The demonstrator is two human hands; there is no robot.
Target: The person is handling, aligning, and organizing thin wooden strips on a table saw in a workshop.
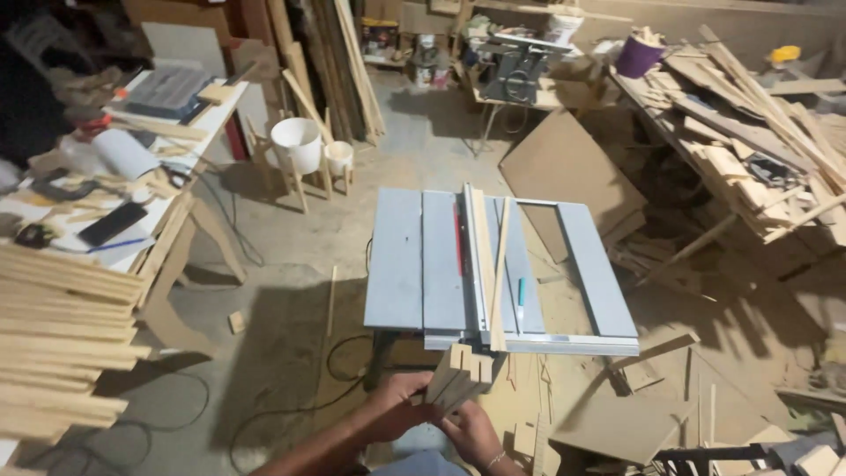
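Fingers of the left hand [392, 407] are curled around the near side of a small bundle of short wooden strips [460, 374], while the right hand [474, 432] is closed on the same bundle from below and to the right, so both hands are clamped on it. The strips are held together with their cut ends pointing up and away, apparently so that the ends stay flush and none slips out. The bundle is kept just at the near edge of the grey table saw [405, 264], low in the middle of the scene, not resting on it. On the saw top two long thin battens [490, 256] are laid lengthwise along the fence. To the near left a stack of long slats [62, 344] is seen, with a cluttered workbench [167, 211] behind it. Farther off two white buckets [296, 145] are set on stands, and on the right a heap of offcuts [749, 150] is piled on a table.
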